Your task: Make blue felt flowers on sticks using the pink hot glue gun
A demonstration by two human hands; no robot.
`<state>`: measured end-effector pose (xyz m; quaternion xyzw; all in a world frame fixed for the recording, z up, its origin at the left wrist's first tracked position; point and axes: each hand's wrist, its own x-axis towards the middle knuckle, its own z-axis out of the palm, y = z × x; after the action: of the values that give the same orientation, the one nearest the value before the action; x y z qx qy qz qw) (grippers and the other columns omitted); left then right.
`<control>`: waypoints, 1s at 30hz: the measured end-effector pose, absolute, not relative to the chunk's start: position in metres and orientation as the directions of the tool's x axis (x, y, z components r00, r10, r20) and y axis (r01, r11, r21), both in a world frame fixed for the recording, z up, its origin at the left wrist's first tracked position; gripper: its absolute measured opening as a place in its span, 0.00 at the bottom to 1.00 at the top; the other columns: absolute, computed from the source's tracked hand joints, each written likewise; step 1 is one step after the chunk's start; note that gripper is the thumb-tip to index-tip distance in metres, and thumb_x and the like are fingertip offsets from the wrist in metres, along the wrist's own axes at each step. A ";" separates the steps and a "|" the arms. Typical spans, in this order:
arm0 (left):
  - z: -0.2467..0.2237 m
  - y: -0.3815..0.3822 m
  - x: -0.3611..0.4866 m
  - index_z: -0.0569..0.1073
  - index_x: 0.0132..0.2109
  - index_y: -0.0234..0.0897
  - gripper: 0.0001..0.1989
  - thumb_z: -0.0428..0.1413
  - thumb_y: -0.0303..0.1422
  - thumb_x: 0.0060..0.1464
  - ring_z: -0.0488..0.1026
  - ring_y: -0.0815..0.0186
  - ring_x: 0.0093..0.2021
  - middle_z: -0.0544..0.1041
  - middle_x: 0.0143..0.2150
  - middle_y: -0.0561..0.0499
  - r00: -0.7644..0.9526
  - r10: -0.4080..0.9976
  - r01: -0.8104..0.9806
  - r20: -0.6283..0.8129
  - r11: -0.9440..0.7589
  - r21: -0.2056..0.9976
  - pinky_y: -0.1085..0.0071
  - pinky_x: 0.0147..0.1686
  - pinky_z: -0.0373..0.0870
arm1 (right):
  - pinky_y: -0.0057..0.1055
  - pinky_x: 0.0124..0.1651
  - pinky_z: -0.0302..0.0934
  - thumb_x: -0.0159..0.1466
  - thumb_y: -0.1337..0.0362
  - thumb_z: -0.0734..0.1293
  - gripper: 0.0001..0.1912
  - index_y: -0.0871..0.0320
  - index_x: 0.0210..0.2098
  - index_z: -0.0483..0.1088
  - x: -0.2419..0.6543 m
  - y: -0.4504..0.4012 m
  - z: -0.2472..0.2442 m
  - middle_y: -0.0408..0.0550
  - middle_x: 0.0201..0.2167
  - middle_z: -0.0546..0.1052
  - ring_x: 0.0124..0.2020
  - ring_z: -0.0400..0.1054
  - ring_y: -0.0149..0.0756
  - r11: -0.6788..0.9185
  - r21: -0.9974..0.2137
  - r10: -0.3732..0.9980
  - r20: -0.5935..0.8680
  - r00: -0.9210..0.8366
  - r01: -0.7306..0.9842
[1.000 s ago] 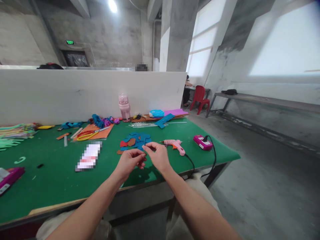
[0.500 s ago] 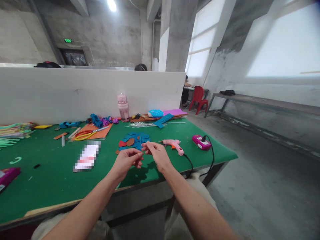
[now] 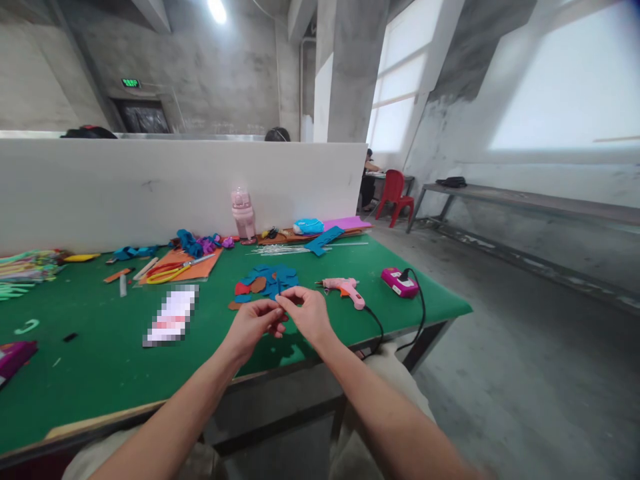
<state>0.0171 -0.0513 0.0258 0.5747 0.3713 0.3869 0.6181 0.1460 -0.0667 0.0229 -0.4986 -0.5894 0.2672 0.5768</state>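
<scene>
While blue pieces [image 3: 287,274] lie cut but loose at centre, our left hand [image 3: 250,328] and right hand [image 3: 311,316] pinch narrowly, contents unclear.

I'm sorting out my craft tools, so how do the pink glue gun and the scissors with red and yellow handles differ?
The pink glue gun has a black cord; the scissors have none. The glue gun lies directly on the green tabletop, while the scissors rest on an orange sheet. Both lie down, unheld.
</scene>
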 end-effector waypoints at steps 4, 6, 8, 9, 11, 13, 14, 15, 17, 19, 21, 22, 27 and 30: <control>0.022 -0.050 0.017 0.74 0.32 0.31 0.12 0.59 0.36 0.42 0.68 0.71 0.21 0.72 0.22 0.51 0.436 0.900 -0.073 -0.015 0.052 0.996 0.75 0.22 0.66 | 0.26 0.31 0.61 0.54 0.58 0.64 0.10 0.57 0.29 0.73 0.148 -0.067 0.022 0.45 0.25 0.76 0.24 0.68 0.31 0.369 -0.869 0.897 0.426 0.119 0.330; 0.021 -0.050 0.016 0.74 0.32 0.31 0.12 0.58 0.37 0.43 0.68 0.72 0.21 0.72 0.22 0.51 0.435 0.900 -0.082 -0.021 0.063 0.995 0.75 0.22 0.66 | 0.26 0.30 0.61 0.54 0.58 0.64 0.11 0.57 0.30 0.73 0.149 -0.065 0.021 0.44 0.24 0.76 0.23 0.68 0.31 0.360 -0.869 0.911 0.406 0.075 0.339; 0.021 -0.050 0.016 0.74 0.32 0.32 0.13 0.59 0.38 0.42 0.68 0.72 0.21 0.72 0.23 0.51 0.435 0.900 -0.071 -0.038 0.076 0.995 0.75 0.23 0.66 | 0.26 0.30 0.60 0.54 0.58 0.64 0.10 0.57 0.28 0.74 0.151 -0.064 0.020 0.44 0.23 0.76 0.23 0.67 0.31 0.356 -0.859 0.909 0.409 0.074 0.369; 0.022 -0.049 0.015 0.74 0.32 0.32 0.13 0.59 0.38 0.41 0.68 0.71 0.22 0.73 0.25 0.50 0.434 0.900 -0.057 -0.045 0.077 0.995 0.74 0.24 0.67 | 0.26 0.30 0.60 0.55 0.58 0.63 0.10 0.57 0.28 0.74 0.152 -0.064 0.020 0.44 0.23 0.76 0.23 0.67 0.31 0.359 -0.849 0.903 0.421 0.086 0.387; 0.024 -0.048 0.013 0.74 0.34 0.33 0.15 0.60 0.38 0.39 0.69 0.69 0.25 0.74 0.28 0.49 0.404 0.914 -0.036 -0.038 0.058 0.998 0.73 0.26 0.67 | 0.26 0.30 0.59 0.56 0.59 0.63 0.10 0.56 0.27 0.74 0.152 -0.064 0.020 0.44 0.24 0.76 0.24 0.67 0.31 0.369 -0.825 0.887 0.450 0.102 0.429; 0.027 -0.045 0.010 0.74 0.36 0.33 0.16 0.61 0.38 0.38 0.69 0.69 0.28 0.74 0.31 0.48 0.331 0.944 -0.055 0.003 0.015 0.998 0.74 0.27 0.66 | 0.26 0.30 0.58 0.57 0.59 0.62 0.10 0.56 0.27 0.74 0.151 -0.066 0.020 0.43 0.24 0.76 0.25 0.67 0.31 0.376 -0.798 0.878 0.470 0.096 0.471; 0.028 -0.044 0.009 0.74 0.36 0.33 0.17 0.61 0.38 0.38 0.69 0.70 0.27 0.74 0.30 0.48 0.293 0.956 -0.073 0.024 -0.002 0.997 0.75 0.26 0.65 | 0.26 0.30 0.58 0.57 0.59 0.62 0.10 0.55 0.28 0.74 0.151 -0.067 0.021 0.43 0.24 0.76 0.25 0.67 0.32 0.376 -0.788 0.876 0.473 0.089 0.488; 0.028 -0.043 0.008 0.74 0.37 0.32 0.17 0.61 0.38 0.38 0.68 0.71 0.26 0.73 0.29 0.49 0.267 0.963 -0.089 0.037 -0.013 0.996 0.76 0.25 0.64 | 0.26 0.29 0.57 0.57 0.59 0.62 0.10 0.55 0.28 0.74 0.150 -0.068 0.021 0.43 0.24 0.76 0.25 0.67 0.32 0.376 -0.779 0.877 0.475 0.080 0.501; 0.029 -0.041 0.008 0.74 0.36 0.32 0.17 0.61 0.38 0.38 0.65 0.73 0.24 0.72 0.27 0.51 0.257 0.965 -0.092 0.049 -0.026 0.995 0.77 0.24 0.61 | 0.26 0.29 0.57 0.57 0.60 0.62 0.10 0.55 0.27 0.74 0.148 -0.069 0.020 0.44 0.24 0.76 0.25 0.67 0.32 0.381 -0.767 0.876 0.478 0.063 0.516; 0.030 -0.041 0.008 0.75 0.33 0.32 0.15 0.62 0.37 0.37 0.63 0.74 0.23 0.71 0.25 0.52 0.263 0.963 -0.075 0.063 -0.045 0.996 0.77 0.23 0.60 | 0.26 0.30 0.57 0.58 0.61 0.62 0.10 0.55 0.27 0.74 0.147 -0.070 0.019 0.44 0.25 0.76 0.26 0.67 0.33 0.395 -0.759 0.875 0.483 0.040 0.518; 0.031 -0.042 0.008 0.75 0.30 0.32 0.12 0.62 0.36 0.37 0.61 0.75 0.22 0.70 0.23 0.54 0.238 0.967 -0.071 0.085 -0.070 0.995 0.78 0.23 0.58 | 0.26 0.31 0.57 0.58 0.62 0.62 0.09 0.54 0.27 0.74 0.146 -0.069 0.018 0.44 0.25 0.76 0.27 0.68 0.33 0.408 -0.757 0.875 0.484 0.018 0.511; 0.032 -0.042 0.008 0.75 0.29 0.33 0.11 0.62 0.36 0.37 0.61 0.75 0.22 0.69 0.22 0.54 0.216 0.972 -0.081 0.093 -0.077 0.994 0.77 0.23 0.58 | 0.26 0.31 0.57 0.57 0.61 0.62 0.09 0.54 0.27 0.74 0.146 -0.069 0.017 0.44 0.25 0.77 0.27 0.68 0.33 0.411 -0.761 0.879 0.478 0.005 0.502; 0.038 -0.039 0.002 0.74 0.27 0.33 0.11 0.63 0.36 0.35 0.63 0.74 0.22 0.70 0.21 0.55 0.168 0.982 -0.192 0.083 -0.050 0.980 0.76 0.25 0.60 | 0.25 0.30 0.58 0.55 0.61 0.64 0.08 0.56 0.27 0.74 0.147 -0.066 0.015 0.43 0.24 0.76 0.26 0.68 0.32 0.364 -0.839 0.923 0.384 -0.036 0.404; 0.038 -0.037 0.000 0.74 0.27 0.33 0.11 0.63 0.36 0.36 0.63 0.74 0.22 0.71 0.22 0.53 0.184 0.979 -0.208 0.085 -0.046 0.977 0.76 0.25 0.60 | 0.24 0.29 0.58 0.55 0.61 0.63 0.09 0.58 0.25 0.73 0.144 -0.067 0.013 0.43 0.22 0.76 0.24 0.67 0.31 0.359 -0.862 0.927 0.375 -0.026 0.358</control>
<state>-0.0003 -0.0375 0.0382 0.5088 0.3791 0.5140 0.5772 0.1436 -0.0667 0.0125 -0.4890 -0.6568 0.2852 0.4981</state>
